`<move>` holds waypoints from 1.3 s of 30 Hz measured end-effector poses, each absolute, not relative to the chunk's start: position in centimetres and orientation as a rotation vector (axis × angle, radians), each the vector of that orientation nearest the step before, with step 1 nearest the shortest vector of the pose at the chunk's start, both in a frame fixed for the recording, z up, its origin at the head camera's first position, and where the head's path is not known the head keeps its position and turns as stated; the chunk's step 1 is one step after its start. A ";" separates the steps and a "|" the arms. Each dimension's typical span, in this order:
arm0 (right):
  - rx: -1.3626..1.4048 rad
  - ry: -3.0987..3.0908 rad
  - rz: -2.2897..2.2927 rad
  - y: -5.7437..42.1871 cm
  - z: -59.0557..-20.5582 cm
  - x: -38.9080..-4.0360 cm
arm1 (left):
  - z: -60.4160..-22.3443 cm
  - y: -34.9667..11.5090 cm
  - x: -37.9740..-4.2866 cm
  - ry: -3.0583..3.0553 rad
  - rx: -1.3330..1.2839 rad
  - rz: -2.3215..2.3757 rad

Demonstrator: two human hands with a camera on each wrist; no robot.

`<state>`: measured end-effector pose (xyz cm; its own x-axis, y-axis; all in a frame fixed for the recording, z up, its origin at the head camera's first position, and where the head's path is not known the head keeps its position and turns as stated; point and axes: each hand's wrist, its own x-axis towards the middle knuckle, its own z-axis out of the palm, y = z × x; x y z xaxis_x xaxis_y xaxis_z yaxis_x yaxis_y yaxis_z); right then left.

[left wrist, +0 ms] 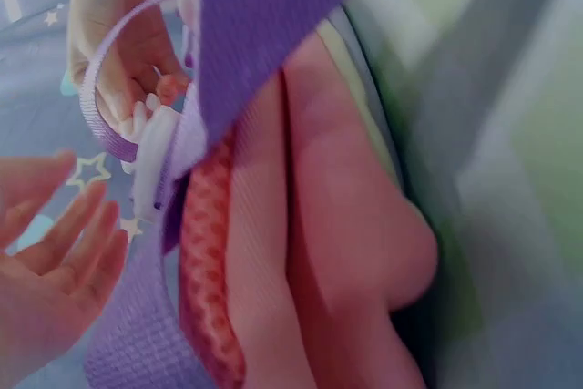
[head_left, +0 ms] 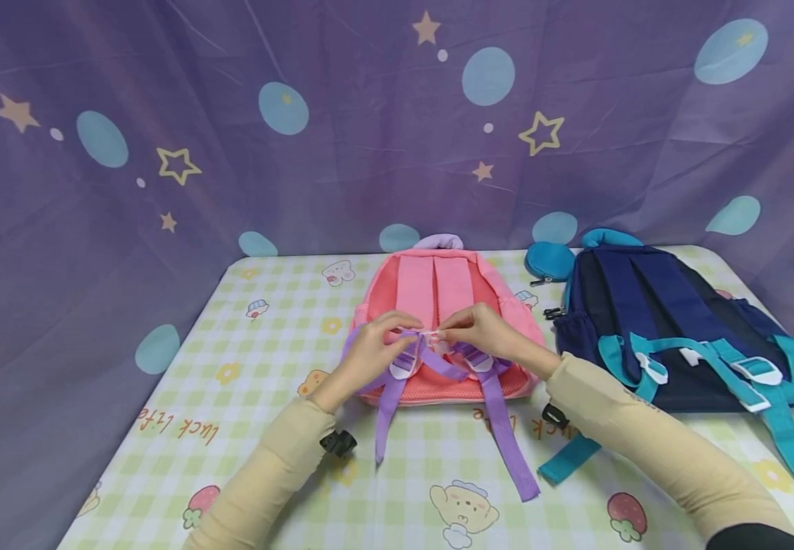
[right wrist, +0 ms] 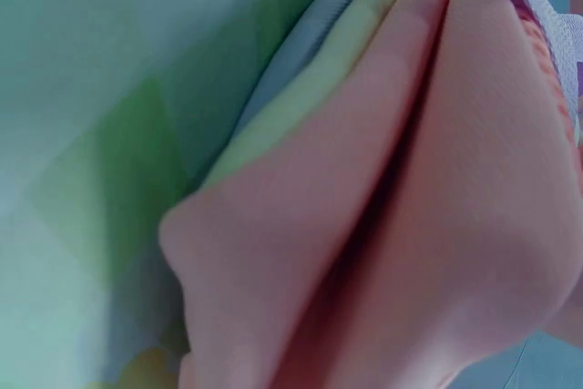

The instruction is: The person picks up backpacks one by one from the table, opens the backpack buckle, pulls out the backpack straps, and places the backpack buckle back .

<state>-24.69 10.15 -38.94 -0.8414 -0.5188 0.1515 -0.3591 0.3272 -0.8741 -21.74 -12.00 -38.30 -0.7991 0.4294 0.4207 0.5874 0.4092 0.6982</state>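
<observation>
A pink backpack (head_left: pixel 413 286) lies on the table with its shoulder straps facing up and purple webbing straps (head_left: pixel 503 435) trailing from it. Over its middle, my right hand (head_left: pixel 486 332) pinches a small white plastic buckle (head_left: pixel 431 334); the left wrist view shows that buckle (left wrist: pixel 155 157) close, on a looped purple strap (left wrist: pixel 264 34). My left hand (head_left: pixel 376 347) is just left of the buckle. In the left wrist view its fingers (left wrist: pixel 91 243) look spread and apart from the buckle. The right wrist view holds only the pink bag's side (right wrist: pixel 410 189); the right hand is out of it.
A navy backpack (head_left: pixel 672 305) with teal straps lies to the right, a round teal pouch (head_left: pixel 549 261) at its upper left. A checked cloth (head_left: pixel 266 435) covers the table. Behind hangs a purple curtain (head_left: pixel 369 168) with stars.
</observation>
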 end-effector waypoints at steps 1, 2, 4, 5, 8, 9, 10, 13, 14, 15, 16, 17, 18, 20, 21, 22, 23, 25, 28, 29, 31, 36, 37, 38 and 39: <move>-0.811 2.427 -1.536 10.2 -38.9 -24.7 | -38.3 -12.0 -21.8 -2.503 -0.886 -1.323; -0.811 2.427 -1.535 10.2 -38.9 -24.7 | -38.3 -12.0 -21.9 -2.522 -0.874 -1.306; -0.815 2.429 -1.530 10.2 -38.9 -24.7 | -38.3 -12.0 -22.2 -2.565 -0.868 -1.275; -0.817 2.430 -1.527 10.3 -38.9 -24.7 | -38.3 -12.0 -22.4 -2.584 -0.872 -1.256; -0.825 2.430 -1.523 10.4 -38.8 -24.6 | -38.5 -12.1 -22.8 -2.633 -0.890 -1.209; -0.834 2.429 -1.522 10.4 -38.8 -24.6 | -38.5 -12.1 -22.9 -2.650 -0.898 -1.201; -0.840 2.426 -1.523 10.4 -38.8 -24.6 | -38.5 -12.0 -23.0 -2.666 -0.902 -1.198; -0.848 2.417 -1.523 10.4 -38.8 -24.5 | -38.6 -12.0 -23.3 -2.710 -0.916 -1.192; -0.849 2.413 -1.524 10.4 -38.8 -24.5 | -38.6 -12.0 -23.4 -2.720 -0.922 -1.192; -0.849 2.410 -1.524 10.4 -38.7 -24.5 | -38.7 -12.0 -23.4 -2.727 -0.929 -1.193; -0.847 2.407 -1.525 10.4 -38.7 -24.5 | -38.7 -12.0 -23.5 -2.732 -0.937 -1.189; -0.844 2.406 -1.523 10.4 -38.7 -24.4 | -38.8 -12.0 -23.6 -2.734 -0.947 -1.184; -0.844 2.406 -1.521 10.4 -38.7 -24.4 | -38.8 -12.1 -23.7 -2.735 -0.956 -1.176; -0.847 2.401 -1.517 10.4 -38.6 -24.4 | -38.9 -12.1 -23.8 -2.738 -0.971 -1.162; -0.848 2.398 -1.516 10.4 -38.6 -24.4 | -38.9 -12.1 -23.9 -2.740 -0.976 -1.155; -0.850 2.393 -1.514 10.4 -38.6 -24.4 | -38.9 -12.1 -23.9 -2.745 -0.981 -1.145; -0.851 2.388 -1.512 10.5 -38.6 -24.4 | -38.9 -12.1 -23.9 -2.750 -0.985 -1.139; -0.856 2.377 -1.505 10.6 -38.5 -24.4 | -38.8 -12.0 -24.0 -2.761 -0.998 -1.127; -0.869 2.367 -1.493 10.7 -38.6 -24.3 | -38.8 -12.1 -24.1 -2.772 -1.025 -1.119; -0.877 2.371 -1.483 10.7 -38.6 -24.3 | -38.8 -12.1 -24.2 -2.774 -1.035 -1.121; -0.896 2.384 -1.460 10.8 -38.6 -24.3 | -38.9 -12.1 -24.3 -2.771 -1.060 -1.117; -0.957 2.405 -1.405 10.9 -38.6 -24.1 | -39.2 -12.2 -24.7 -2.741 -1.121 -1.100; -0.967 2.399 -1.398 11.0 -38.5 -24.1 | -39.2 -12.2 -24.7 -2.737 -1.130 -1.093; -0.974 2.388 -1.395 11.0 -38.5 -24.0 | -39.3 -12.2 -24.7 -2.736 -1.136 -1.089; -0.982 2.378 -1.391 11.0 -38.5 -24.0 | -39.3 -12.2 -24.8 -2.736 -1.141 -1.081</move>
<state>-24.00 11.04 -38.47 -0.7539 -0.6417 0.1408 -0.4371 0.3300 -0.8367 -24.76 -12.18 -39.26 -0.7387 0.6316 0.2355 0.6220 0.5039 0.5994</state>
